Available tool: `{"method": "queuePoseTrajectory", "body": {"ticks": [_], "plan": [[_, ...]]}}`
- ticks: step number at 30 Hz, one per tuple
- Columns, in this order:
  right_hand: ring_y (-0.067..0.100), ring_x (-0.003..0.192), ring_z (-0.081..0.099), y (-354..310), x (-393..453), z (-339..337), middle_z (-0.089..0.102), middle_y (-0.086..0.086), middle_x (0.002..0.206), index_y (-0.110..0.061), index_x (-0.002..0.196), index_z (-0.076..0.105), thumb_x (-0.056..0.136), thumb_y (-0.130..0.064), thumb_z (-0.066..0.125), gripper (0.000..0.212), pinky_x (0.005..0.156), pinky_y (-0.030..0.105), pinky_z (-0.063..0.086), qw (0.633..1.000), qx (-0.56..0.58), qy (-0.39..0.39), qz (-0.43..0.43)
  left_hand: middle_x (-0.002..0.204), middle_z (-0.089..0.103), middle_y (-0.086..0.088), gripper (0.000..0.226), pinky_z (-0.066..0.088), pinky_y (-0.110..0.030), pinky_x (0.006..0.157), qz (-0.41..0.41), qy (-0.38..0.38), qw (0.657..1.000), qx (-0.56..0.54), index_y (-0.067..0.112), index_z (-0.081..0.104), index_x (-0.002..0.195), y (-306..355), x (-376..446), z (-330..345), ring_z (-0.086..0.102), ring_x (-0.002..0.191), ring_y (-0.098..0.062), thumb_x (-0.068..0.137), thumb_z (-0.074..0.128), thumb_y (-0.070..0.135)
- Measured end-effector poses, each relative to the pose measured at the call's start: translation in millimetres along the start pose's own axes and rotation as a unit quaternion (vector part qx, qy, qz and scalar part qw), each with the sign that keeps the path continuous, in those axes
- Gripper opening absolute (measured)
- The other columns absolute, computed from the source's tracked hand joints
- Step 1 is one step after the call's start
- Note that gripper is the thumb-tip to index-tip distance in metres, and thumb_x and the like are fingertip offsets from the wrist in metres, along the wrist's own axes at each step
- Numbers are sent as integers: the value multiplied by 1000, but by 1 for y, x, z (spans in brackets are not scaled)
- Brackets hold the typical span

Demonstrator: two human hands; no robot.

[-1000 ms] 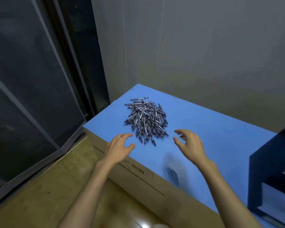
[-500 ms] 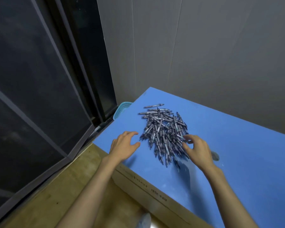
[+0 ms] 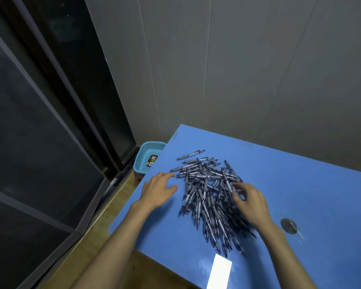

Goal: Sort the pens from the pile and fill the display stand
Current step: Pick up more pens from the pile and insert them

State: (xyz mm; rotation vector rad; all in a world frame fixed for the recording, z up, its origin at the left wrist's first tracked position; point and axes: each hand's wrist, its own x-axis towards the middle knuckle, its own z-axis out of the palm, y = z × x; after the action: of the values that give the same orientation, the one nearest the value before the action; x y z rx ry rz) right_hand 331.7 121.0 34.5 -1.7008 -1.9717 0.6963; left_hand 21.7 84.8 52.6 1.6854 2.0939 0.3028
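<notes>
Right hand (image 3: pixel 251 203) curling narrow grip into pen pile (image 3: pixel 208 192); pens lying lengthwise toward person; left hand (image 3: pixel 157 189) resting flat beside it, holding nothing.

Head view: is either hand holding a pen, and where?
Left hand holds nothing, flat on the table. Right hand is curled into the pen pile; any grip is hidden.

Left hand (image 3: pixel 157 189) flat; right hand (image 3: pixel 251 203) fingers curled
</notes>
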Motion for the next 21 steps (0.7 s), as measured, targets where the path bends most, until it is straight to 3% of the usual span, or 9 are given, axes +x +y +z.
{"method": "queuePoseTrajectory", "body": {"ticks": [14, 21], "plan": [[16, 104, 65, -27, 23, 13, 69, -4, 114, -23, 120, 68, 93, -27, 65, 28, 90, 38, 53, 994, 1, 69, 79, 138, 55, -10, 41, 44, -44, 103, 67, -72, 995, 31, 24, 57, 137, -10, 138, 13, 53, 127, -32, 98, 55, 34], [12, 99, 65, -21, 5, 18, 68, -8, 114, -24, 118, 68, 93, -28, 65, 26, 85, 37, 53, 984, -18, 98, 147, 136, 52, -11, 47, 41, -45, 101, 94, -70, 991, 65, 20, 53, 140, -5, 190, 23, 46, 128, -32, 98, 58, 42]]}}
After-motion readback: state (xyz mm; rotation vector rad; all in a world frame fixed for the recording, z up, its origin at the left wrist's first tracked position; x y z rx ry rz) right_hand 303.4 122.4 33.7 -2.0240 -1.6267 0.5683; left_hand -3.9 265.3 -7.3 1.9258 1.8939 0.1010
